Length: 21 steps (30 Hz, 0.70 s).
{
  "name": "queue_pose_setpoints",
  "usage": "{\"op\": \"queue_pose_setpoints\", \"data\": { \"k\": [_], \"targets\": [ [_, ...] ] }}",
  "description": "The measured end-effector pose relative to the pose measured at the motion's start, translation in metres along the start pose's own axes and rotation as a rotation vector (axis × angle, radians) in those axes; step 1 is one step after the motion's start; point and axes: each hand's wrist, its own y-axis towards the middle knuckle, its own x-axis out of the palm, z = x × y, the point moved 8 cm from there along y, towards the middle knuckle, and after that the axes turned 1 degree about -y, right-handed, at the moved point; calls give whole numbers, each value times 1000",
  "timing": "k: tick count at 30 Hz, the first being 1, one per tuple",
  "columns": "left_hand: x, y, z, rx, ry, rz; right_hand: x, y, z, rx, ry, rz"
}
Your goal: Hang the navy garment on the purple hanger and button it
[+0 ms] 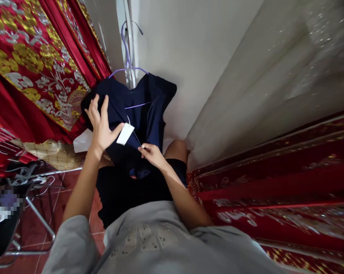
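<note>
A dark navy garment (157,95) hangs in front of me on a purple wire hanger (128,57), whose hook curves up beside a pale upright bar. My left hand (101,127) rests against the garment's left side, fingers stretched and spread. Close to that thumb hangs a white tag (125,134) on a thin loop. Lower and to the right, my right hand (151,154) pinches the front edge of the garment between thumb and fingers. Through the open neckline the hanger's purple lower bar shows. The garment's lower part merges with my black shorts, so its hem is hard to make out.
Red cloth with gold and silver embroidery (46,68) drapes at the left. A pale wall (183,45) stands behind the garment. Clear plastic sheeting (274,91) and more red embroidered cloth (289,182) fill the right. A metal-framed chair (40,217) stands on red floor tiles (66,190).
</note>
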Motion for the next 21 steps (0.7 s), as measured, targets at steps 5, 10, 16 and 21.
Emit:
{"op": "queue_pose_setpoints", "data": {
  "k": [5, 10, 16, 21],
  "targets": [
    [38, -78, -2, -202, -269, 129, 11, -32, -16, -13, 49, -186],
    [76, -139, -6, -545, -606, -47, 9, -44, -36, -44, -94, -252],
    [88, -166, 19, -561, -738, -132, -2, -60, -54, -26, -152, -231],
    [88, -167, 44, -510, -838, -64, -13, -73, -84, -58, -99, -200]
  ]
}}
